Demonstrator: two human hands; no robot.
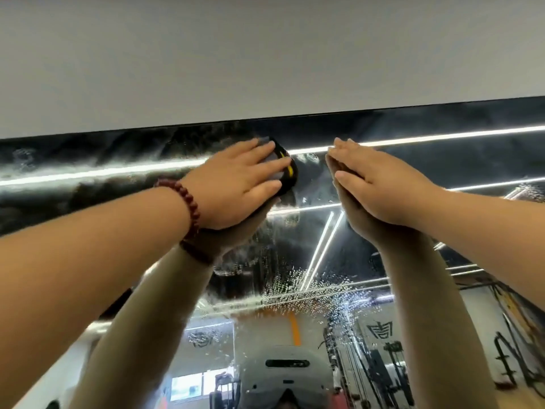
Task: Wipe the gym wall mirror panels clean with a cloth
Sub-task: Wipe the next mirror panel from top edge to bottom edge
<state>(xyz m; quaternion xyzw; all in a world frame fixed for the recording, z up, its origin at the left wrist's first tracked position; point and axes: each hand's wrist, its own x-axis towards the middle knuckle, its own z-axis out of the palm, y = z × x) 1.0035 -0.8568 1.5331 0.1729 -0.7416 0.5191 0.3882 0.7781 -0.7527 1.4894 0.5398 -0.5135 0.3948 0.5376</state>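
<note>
Wall mirror panel [383, 231], partly wiped: dark yellow-striped cloth [284, 169] pressed flat-fingered under left hand [236, 184]; right hand [374, 184] flat, empty; droplets remaining below.

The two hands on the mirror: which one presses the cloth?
The left hand, with the bead bracelet, presses the cloth; the right hand lies bare on the mirror.

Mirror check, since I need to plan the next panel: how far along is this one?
Done: little looks finished; smeary streaks cross the mirror near its top edge. In hand: the left hand presses the cloth flat against the top of the glass, while the right hand rests open on it. Left: the water droplets lower down remain unwiped.
</note>
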